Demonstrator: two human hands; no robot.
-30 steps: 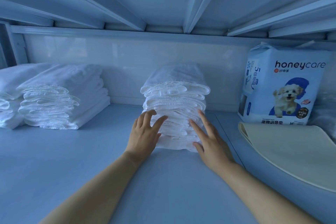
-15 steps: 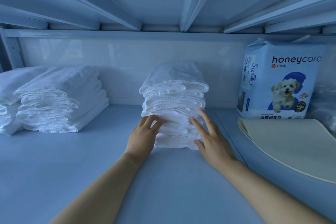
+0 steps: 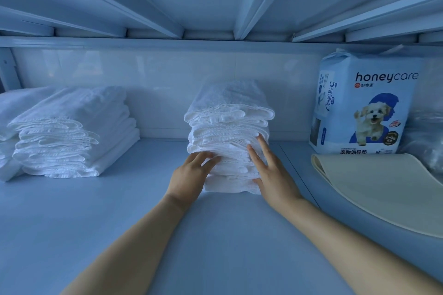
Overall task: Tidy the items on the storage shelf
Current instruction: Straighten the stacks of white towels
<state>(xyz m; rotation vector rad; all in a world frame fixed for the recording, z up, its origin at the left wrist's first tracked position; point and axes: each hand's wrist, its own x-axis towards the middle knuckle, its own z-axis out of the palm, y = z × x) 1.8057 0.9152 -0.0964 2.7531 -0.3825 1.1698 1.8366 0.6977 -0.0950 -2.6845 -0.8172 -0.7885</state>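
While both hands press flat against the front of the middle pile of white folded pads (image 3: 227, 136), the tidying looks well under way but not finished. The left hand (image 3: 191, 175) lies open with its fingers spread on the pile's lower left front; the right hand (image 3: 271, 172) is also open, palm against the lower right front, fingers reaching up the layers. Neither grips anything. This pile stands near the middle of the shelf (image 3: 119, 235), close to the back edge, and its layers are still uneven, the lower ones jutting forward, so I judge the squaring-up is the step in hand.

Toward the left edge sits another pile of pads (image 3: 72, 136), fairly neat, with more white bedding (image 3: 14, 112) beside it. At the back right corner a pack of pet pads (image 3: 366, 108) stands upright, and a cream mat (image 3: 383, 187) lies flat in front of it, perhaps still to be placed.

Cut off at the right edge is a clear plastic bag (image 3: 429, 132) whose contents I cannot make out. The left bedding also runs out of view, and the pile's back is hidden.
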